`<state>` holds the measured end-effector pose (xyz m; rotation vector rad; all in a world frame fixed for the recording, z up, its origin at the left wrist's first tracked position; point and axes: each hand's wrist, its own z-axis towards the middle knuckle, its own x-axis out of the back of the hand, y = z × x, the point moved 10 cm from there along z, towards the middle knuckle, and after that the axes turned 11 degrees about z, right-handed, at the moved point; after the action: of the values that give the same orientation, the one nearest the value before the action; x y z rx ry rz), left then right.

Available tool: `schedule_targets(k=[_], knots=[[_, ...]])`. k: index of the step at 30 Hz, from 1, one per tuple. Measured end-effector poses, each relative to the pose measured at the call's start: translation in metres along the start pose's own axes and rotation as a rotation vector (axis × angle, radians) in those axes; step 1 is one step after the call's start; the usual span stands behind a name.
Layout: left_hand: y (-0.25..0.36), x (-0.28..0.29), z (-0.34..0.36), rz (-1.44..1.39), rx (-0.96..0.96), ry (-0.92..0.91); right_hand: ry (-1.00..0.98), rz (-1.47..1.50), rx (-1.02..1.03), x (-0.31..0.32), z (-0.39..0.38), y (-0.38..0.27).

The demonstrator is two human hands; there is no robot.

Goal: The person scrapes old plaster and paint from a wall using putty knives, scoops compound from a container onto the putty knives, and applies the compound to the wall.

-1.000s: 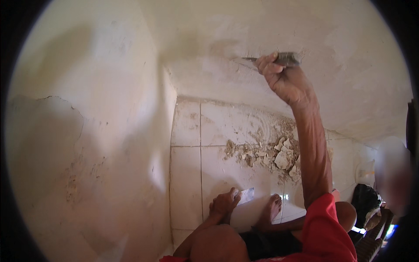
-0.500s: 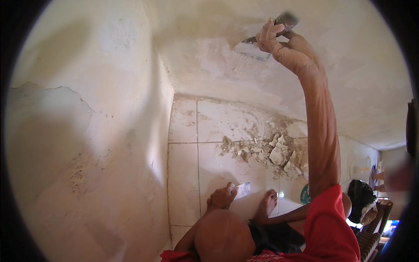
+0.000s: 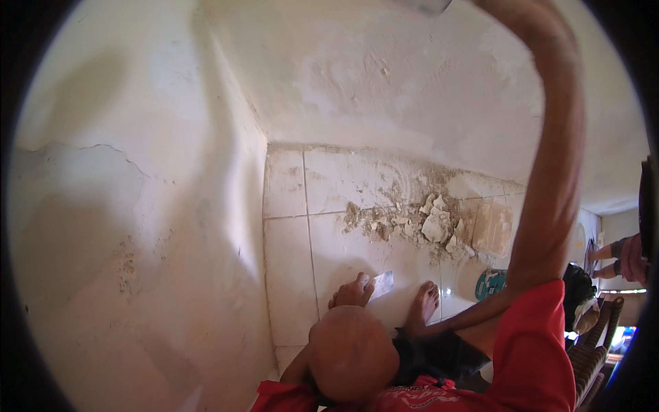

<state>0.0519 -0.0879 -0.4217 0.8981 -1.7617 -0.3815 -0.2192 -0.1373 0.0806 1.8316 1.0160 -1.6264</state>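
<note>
My left hand [image 3: 352, 292] is closed low above the floor tiles, beyond my bent knee [image 3: 353, 353]. From its fingers sticks out a flat, pale, shiny blade [image 3: 382, 283], whose handle is hidden. My right arm [image 3: 549, 158] stretches far up along the wall, and the hand itself is cut off by the upper edge. Beside the wrist, a smeared part of the putty knife [image 3: 434, 5] shows at that edge, against the wall [image 3: 384, 75]. The wall surface is patchy and rough.
Broken plaster flakes [image 3: 436, 225] and brown dirt lie on the white tiles [image 3: 285, 178]. A pale rectangular tray [image 3: 491, 226] and a white-and-green tub [image 3: 489, 283] sit right of them. My bare foot [image 3: 425, 301] is nearby. Farther right are a black bag [image 3: 580, 292] and another person's legs [image 3: 604, 262].
My right hand has moved up along the wall with the putty knife, out past the upper edge. The tray and more of the tub have come into sight. My left hand keeps its place.
</note>
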Motion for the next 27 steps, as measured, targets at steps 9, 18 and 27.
schedule_targets(k=[9,18,27], knots=[[-0.018,0.008,0.001,0.01,0.055,0.021,0.09,-1.856,1.022,0.06,-0.123,0.002],[0.001,0.015,-0.009,-0.012,0.079,-0.026,0.341,-2.062,1.062,0.195,-0.034,0.053],[-0.006,0.018,-0.003,-0.016,-0.014,0.08,0.163,-2.151,1.545,0.108,-0.001,0.032]])
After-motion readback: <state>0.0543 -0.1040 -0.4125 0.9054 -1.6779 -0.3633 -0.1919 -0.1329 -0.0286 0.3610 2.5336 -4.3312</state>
